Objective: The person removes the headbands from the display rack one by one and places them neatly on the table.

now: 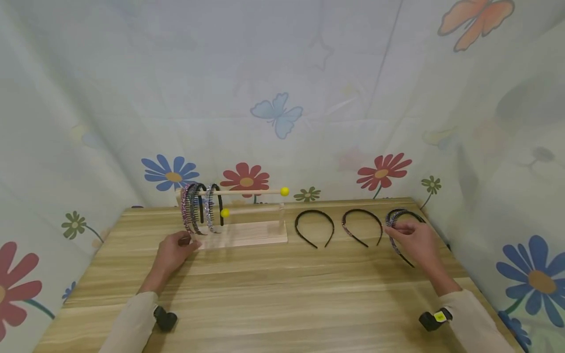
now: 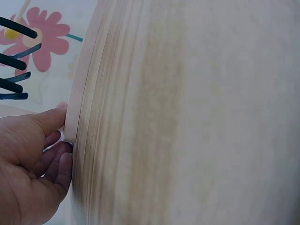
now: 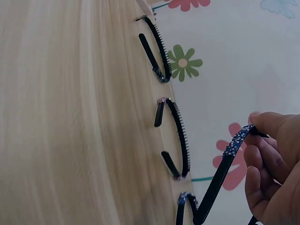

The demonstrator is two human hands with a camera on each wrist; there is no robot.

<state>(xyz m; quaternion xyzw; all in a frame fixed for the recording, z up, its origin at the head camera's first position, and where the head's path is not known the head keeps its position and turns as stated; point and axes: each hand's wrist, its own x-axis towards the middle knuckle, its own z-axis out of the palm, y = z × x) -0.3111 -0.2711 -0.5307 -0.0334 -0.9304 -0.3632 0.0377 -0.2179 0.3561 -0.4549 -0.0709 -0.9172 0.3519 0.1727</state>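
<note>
My right hand (image 1: 415, 240) pinches a black headband with blue glitter (image 3: 235, 140) between thumb and fingers, at the table's right side. Another headband with blue sparkle (image 3: 186, 195) lies just by it, partly hidden. At the left, my left hand (image 1: 172, 252) grips the near left corner of a wooden headband rack (image 1: 247, 236), thumb on the base's edge. From the rack's upper bar hang a pink glitter headband (image 1: 184, 211), a dark grey one (image 1: 192, 208) and a silvery one (image 1: 208, 208), all at its left end.
Between rack and right hand lie a dark headband (image 1: 314, 212) and one with pinkish stones (image 1: 346, 228). The rack's two bars end in yellow balls (image 1: 284, 191). Behind the wooden table (image 1: 282, 294) hangs a flowered curtain (image 1: 309, 147).
</note>
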